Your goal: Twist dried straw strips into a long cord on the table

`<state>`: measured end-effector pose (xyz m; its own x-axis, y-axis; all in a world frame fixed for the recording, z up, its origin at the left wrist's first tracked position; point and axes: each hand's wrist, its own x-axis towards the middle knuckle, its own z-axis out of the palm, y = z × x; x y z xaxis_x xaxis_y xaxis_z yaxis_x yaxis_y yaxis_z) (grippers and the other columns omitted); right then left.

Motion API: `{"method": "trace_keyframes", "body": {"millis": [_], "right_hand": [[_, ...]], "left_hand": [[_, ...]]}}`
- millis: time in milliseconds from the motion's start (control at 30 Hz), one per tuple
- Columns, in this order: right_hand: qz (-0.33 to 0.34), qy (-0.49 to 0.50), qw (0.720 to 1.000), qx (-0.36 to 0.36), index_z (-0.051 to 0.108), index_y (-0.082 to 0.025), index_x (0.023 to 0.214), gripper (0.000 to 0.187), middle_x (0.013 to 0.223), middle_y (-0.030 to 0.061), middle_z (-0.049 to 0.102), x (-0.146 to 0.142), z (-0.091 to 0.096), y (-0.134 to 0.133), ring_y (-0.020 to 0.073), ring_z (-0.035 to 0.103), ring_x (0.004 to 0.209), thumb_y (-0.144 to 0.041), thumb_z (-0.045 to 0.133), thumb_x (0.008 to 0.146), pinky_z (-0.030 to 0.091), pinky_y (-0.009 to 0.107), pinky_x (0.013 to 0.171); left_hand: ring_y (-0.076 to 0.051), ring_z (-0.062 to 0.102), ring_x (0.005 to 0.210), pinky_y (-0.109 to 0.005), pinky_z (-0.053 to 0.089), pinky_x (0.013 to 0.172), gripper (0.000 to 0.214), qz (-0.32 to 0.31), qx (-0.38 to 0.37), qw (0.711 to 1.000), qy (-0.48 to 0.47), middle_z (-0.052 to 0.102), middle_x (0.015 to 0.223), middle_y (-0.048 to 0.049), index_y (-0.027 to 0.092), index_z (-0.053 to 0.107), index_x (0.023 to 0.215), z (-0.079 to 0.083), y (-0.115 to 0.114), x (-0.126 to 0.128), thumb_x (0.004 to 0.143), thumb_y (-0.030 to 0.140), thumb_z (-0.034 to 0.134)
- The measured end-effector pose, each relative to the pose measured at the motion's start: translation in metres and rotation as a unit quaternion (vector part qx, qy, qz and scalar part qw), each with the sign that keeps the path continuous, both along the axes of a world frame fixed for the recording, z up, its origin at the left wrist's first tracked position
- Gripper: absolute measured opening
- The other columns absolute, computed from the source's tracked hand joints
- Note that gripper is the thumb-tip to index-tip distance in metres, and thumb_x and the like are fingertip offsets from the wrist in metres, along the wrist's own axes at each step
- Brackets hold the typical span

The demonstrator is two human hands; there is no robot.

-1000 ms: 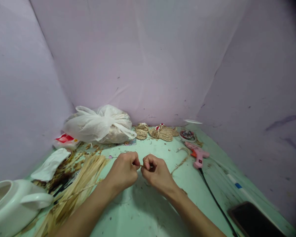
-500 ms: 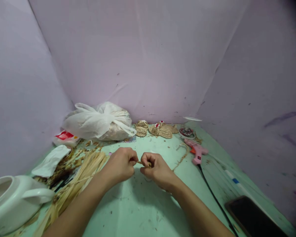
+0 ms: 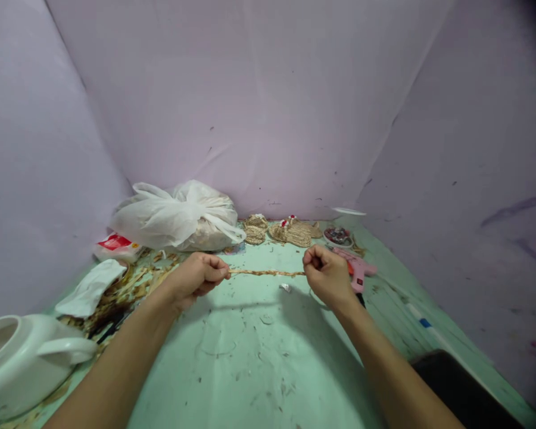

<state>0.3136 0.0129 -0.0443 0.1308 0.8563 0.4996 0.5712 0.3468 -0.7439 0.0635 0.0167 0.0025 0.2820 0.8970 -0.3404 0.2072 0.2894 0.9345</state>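
A thin twisted straw cord (image 3: pixel 266 273) is stretched level above the green table (image 3: pixel 250 369). My left hand (image 3: pixel 197 277) pinches its left end with closed fingers. My right hand (image 3: pixel 327 277) is a fist closed round its right end. The two hands are well apart, with the cord taut between them. Loose dried straw strips (image 3: pixel 136 286) lie on the table under and left of my left forearm.
A white plastic bag (image 3: pixel 178 215) sits at the back left, woven straw pieces (image 3: pixel 290 232) at the back middle. A pink glue gun (image 3: pixel 356 269) lies behind my right hand, with a small dish (image 3: pixel 338 236) beyond it. A white pot (image 3: pixel 22 357) stands front left, a dark phone (image 3: pixel 464 390) front right.
My hands were close together pinching the straw at the middle. They have pulled apart, the right one going right, and the twisted cord is now stretched between them.
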Motion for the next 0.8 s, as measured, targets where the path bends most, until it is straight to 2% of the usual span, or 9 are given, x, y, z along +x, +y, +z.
{"method": "trace_keyframes", "body": {"millis": [100, 167, 233, 400, 533, 600, 667, 733, 800], "right_hand": [[0.000, -0.110, 0.989, 0.102, 0.044, -0.019, 0.058, 0.016, 0.055, -0.0012, 0.042, 0.003, -0.004, -0.004, 0.0105, 0.039, 0.051, -0.005, 0.039, 0.062, 0.030, 0.023, 0.051], [0.006, -0.159, 0.979, 0.124, 0.044, -0.019, 0.056, 0.019, 0.057, 0.0001, 0.044, 0.001, -0.009, -0.006, 0.0110, 0.040, 0.053, -0.003, 0.037, 0.064, 0.031, 0.023, 0.052], [0.000, -0.176, 0.976, 0.128, 0.045, -0.019, 0.056, 0.021, 0.056, 0.0002, 0.044, 0.000, -0.016, -0.006, 0.0109, 0.040, 0.052, -0.002, 0.037, 0.064, 0.031, 0.022, 0.051], [-0.008, -0.183, 0.978, 0.095, 0.053, -0.018, 0.065, 0.022, 0.062, 0.0024, 0.049, 0.002, -0.028, 0.001, 0.0129, 0.046, 0.059, -0.002, 0.037, 0.066, 0.035, 0.023, 0.057], [-0.047, -0.203, 0.978, 0.022, 0.059, -0.018, 0.085, 0.021, 0.082, 0.0068, 0.058, -0.013, -0.005, -0.003, 0.0177, 0.050, 0.075, -0.011, 0.044, 0.072, 0.036, 0.030, 0.071], [0.016, -0.191, 0.981, 0.032, 0.060, -0.018, 0.088, 0.019, 0.090, 0.0079, 0.059, -0.030, 0.012, -0.011, 0.0202, 0.050, 0.089, -0.019, 0.043, 0.078, 0.033, 0.033, 0.081], [0.128, -0.147, 0.981, 0.012, 0.059, -0.018, 0.095, 0.025, 0.095, 0.0075, 0.059, -0.046, 0.025, -0.020, 0.0175, 0.051, 0.089, -0.023, 0.037, 0.083, 0.035, 0.030, 0.079], [0.206, -0.130, 0.970, -0.027, 0.061, -0.019, 0.091, 0.025, 0.084, 0.0056, 0.061, -0.057, 0.029, -0.026, 0.0151, 0.053, 0.075, -0.026, 0.037, 0.084, 0.037, 0.026, 0.067], [0.225, -0.136, 0.963, -0.061, 0.063, -0.019, 0.076, 0.024, 0.067, 0.0029, 0.060, -0.058, 0.027, -0.026, 0.0128, 0.050, 0.060, -0.029, 0.042, 0.082, 0.034, 0.023, 0.057]], "left_hand": [[0.000, 0.006, 0.037, -0.017, 0.001, 0.035, 0.018, -0.013, -0.115, 0.988, -0.105, 0.021, 0.045, 0.0090, 0.015, 0.044, 0.054, 0.001, 0.000, -0.003, 0.058, 0.025, 0.059], [0.000, 0.004, 0.037, -0.015, 0.001, 0.034, 0.021, -0.011, -0.156, 0.978, -0.140, 0.016, 0.045, 0.0096, 0.016, 0.039, 0.053, 0.004, 0.001, -0.005, 0.060, 0.023, 0.057], [0.000, 0.004, 0.037, -0.015, 0.001, 0.034, 0.023, -0.002, -0.161, 0.975, -0.156, 0.015, 0.046, 0.0094, 0.017, 0.035, 0.052, 0.009, -0.001, -0.005, 0.060, 0.021, 0.056], [0.000, 0.005, 0.037, -0.015, 0.001, 0.034, 0.025, -0.003, -0.146, 0.975, -0.165, 0.015, 0.046, 0.0094, 0.017, 0.033, 0.053, 0.015, -0.008, 0.006, 0.059, 0.021, 0.057], [0.000, 0.007, 0.037, -0.017, 0.001, 0.036, 0.025, -0.032, -0.139, 0.984, -0.107, 0.018, 0.046, 0.0092, 0.016, 0.034, 0.052, 0.003, -0.012, 0.020, 0.059, 0.024, 0.057], [0.000, 0.010, 0.036, -0.018, 0.002, 0.036, 0.023, -0.054, -0.116, 0.989, -0.078, 0.021, 0.046, 0.0089, 0.016, 0.038, 0.054, -0.003, -0.014, 0.027, 0.060, 0.025, 0.057], [-0.001, 0.016, 0.035, -0.018, 0.006, 0.036, 0.021, -0.066, -0.085, 0.992, -0.065, 0.026, 0.046, 0.0083, 0.015, 0.041, 0.055, -0.005, -0.017, 0.031, 0.062, 0.028, 0.057], [-0.002, 0.027, 0.036, -0.018, 0.013, 0.036, 0.021, -0.061, -0.043, 0.996, -0.053, 0.034, 0.047, 0.0065, 0.015, 0.045, 0.057, -0.003, -0.019, 0.032, 0.064, 0.031, 0.055], [-0.005, 0.037, 0.039, -0.019, 0.021, 0.038, 0.021, -0.059, -0.016, 0.998, -0.020, 0.045, 0.052, 0.0032, 0.014, 0.050, 0.061, -0.001, -0.018, 0.029, 0.065, 0.034, 0.055]]}}
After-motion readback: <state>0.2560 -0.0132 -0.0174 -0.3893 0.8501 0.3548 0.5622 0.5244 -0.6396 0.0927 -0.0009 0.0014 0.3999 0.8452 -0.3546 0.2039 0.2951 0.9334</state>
